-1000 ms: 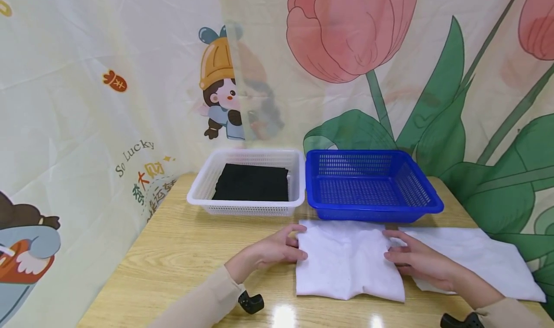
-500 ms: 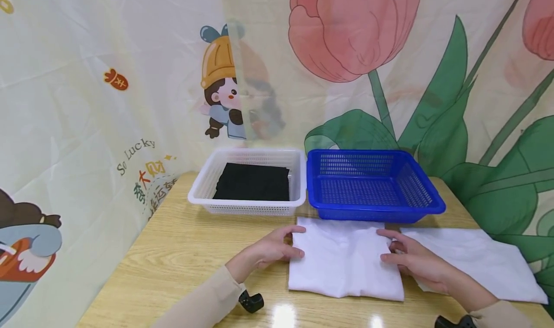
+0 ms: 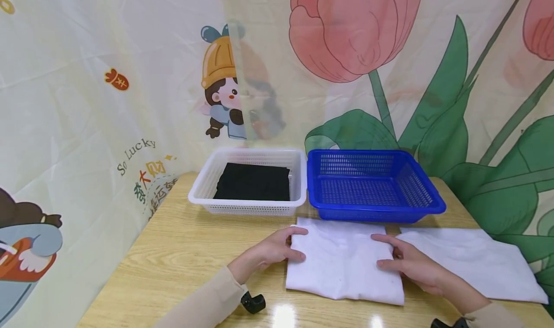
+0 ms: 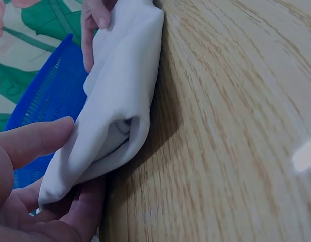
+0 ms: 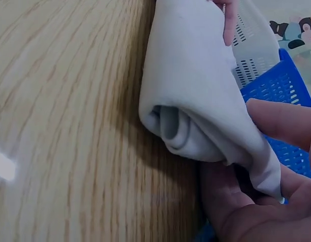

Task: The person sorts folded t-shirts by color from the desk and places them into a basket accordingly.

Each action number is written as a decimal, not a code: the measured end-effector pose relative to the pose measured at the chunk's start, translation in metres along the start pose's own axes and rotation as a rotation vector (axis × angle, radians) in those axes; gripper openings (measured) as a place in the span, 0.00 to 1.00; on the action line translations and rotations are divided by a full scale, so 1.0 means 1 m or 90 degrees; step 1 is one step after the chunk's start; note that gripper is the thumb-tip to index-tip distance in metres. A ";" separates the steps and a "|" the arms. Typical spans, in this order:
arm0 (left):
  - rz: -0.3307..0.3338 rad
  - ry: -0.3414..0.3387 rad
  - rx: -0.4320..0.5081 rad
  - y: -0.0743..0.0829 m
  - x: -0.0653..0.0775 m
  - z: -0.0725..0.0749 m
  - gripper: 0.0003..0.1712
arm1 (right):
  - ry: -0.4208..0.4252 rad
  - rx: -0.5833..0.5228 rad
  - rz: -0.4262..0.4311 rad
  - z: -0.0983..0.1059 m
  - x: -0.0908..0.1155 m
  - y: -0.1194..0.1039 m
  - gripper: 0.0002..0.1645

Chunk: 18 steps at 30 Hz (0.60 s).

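- Nearest, the wood of the desk (image 3: 195,265) carries two bright reflections (image 3: 283,316); its near edge lies outside the head view.
- The left hand (image 3: 274,247) and the right hand (image 3: 411,260) come in over this near side, sleeved and well apart; each pinches one side of the same cloth, and both wrist views show a digit on top and fingers tucked beneath.
- Between the hands lies that folded white cloth (image 3: 339,265), at the middle of the desk's near half, its layers rolled visibly at the ends; I cannot tell whether its underside touches the wood.
- Along the cloth's near edge a strip of wood gives some room; from the left hand a broad stretch of wood runs to the desk's left edge.
- On the right there is less room: a second white cloth (image 3: 480,260) lies flat, just beside the right hand, and reaches the desk's right edge.
- The folded white cloth's far edge comes right up to the front of the blue basket (image 3: 372,213); whether they touch cannot be told.
- That basket stands towards the desk's far right corner, a sliver of wood beside it.
- Close on its left, towards the far left corner, stands the white basket (image 3: 246,203), with a folded black cloth (image 3: 253,181) inside.
- Beyond the desk's far edge hangs a printed curtain (image 3: 151,39).
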<state>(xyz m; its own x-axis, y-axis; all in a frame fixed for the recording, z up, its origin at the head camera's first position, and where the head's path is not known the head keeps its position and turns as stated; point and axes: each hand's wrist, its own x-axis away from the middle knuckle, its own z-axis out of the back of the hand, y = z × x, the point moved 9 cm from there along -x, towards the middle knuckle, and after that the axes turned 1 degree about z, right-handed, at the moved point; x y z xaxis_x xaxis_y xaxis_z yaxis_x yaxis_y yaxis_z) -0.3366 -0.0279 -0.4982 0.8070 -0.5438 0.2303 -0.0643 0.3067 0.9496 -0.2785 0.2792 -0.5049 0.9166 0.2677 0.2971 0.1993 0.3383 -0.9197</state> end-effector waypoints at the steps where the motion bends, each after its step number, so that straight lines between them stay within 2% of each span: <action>1: -0.001 0.007 -0.009 0.001 0.000 0.000 0.40 | -0.003 -0.004 0.004 0.000 0.000 0.000 0.51; 6: -0.002 0.027 -0.031 0.003 0.001 0.001 0.43 | -0.025 -0.042 0.012 -0.005 -0.002 0.001 0.55; 12: 0.006 0.025 -0.044 -0.002 -0.001 -0.003 0.46 | 0.008 0.053 0.040 -0.003 -0.001 -0.003 0.56; 18: 0.000 0.017 -0.043 -0.002 -0.002 -0.009 0.48 | 0.002 0.060 0.063 0.000 0.003 -0.004 0.56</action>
<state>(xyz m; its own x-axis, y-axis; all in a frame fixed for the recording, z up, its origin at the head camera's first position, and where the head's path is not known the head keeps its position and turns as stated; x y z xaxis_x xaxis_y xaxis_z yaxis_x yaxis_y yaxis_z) -0.3329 -0.0201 -0.5027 0.8222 -0.5234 0.2235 -0.0248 0.3593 0.9329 -0.2765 0.2782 -0.5004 0.9314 0.3010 0.2048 0.0742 0.3940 -0.9161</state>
